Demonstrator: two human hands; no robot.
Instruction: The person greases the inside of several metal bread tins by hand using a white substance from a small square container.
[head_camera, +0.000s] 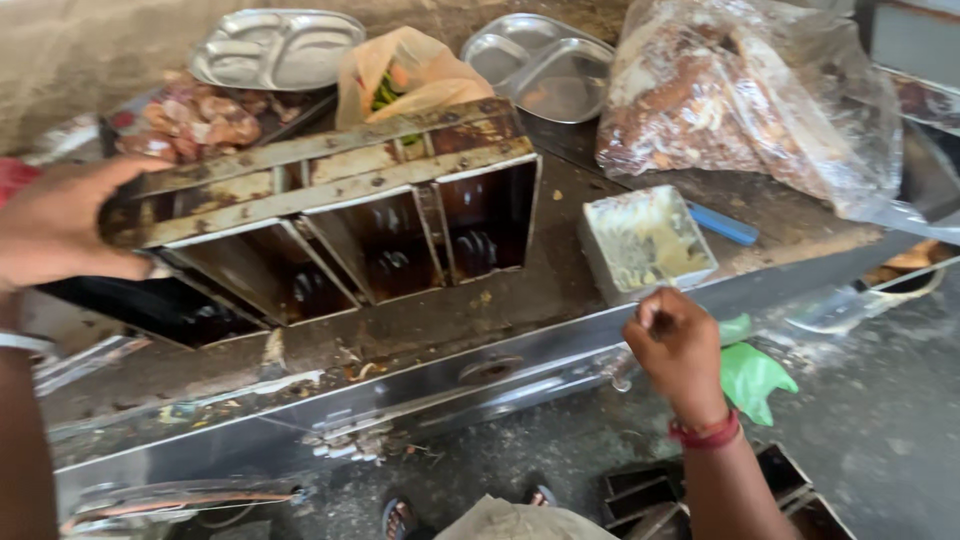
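Observation:
My left hand grips the left end of a long metal baking mould with several dark compartments, tipped on its side so the openings face me. It rests on a worn metal counter. My right hand is closed, fingers pinched, just below a small square tin of pale yellow grease near the counter's front edge. Whether something is pinched in the fingers is not visible. A red band circles my right wrist.
Behind the mould lie two steel compartment trays, a beige bag with green vegetables, and a large clear bag of brown crumbs. A blue handle lies beside the tin. More moulds and a green bag lie on the floor.

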